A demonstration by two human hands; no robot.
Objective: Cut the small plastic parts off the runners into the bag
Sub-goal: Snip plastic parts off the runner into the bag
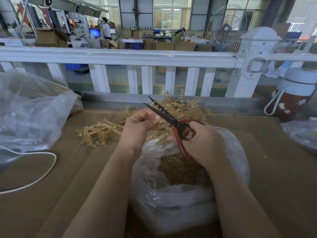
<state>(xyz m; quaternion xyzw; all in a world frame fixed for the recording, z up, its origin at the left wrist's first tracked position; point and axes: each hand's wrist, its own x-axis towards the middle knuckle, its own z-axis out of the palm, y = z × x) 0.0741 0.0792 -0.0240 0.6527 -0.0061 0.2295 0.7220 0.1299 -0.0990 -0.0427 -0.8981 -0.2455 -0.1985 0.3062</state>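
Runner (155, 125) pinched by left hand (139, 127); right hand (200, 143) grips scissors (171, 117) over bag (171, 200)

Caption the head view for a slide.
Right hand holds open scissors to a runner gripped by left hand above the bag.

The clear plastic bag (180, 200) lies under both hands; amber plastic runners (101, 133) lie left of and behind the left hand (139, 124); the red flask (291, 100) stands far right of the right hand (202, 143).
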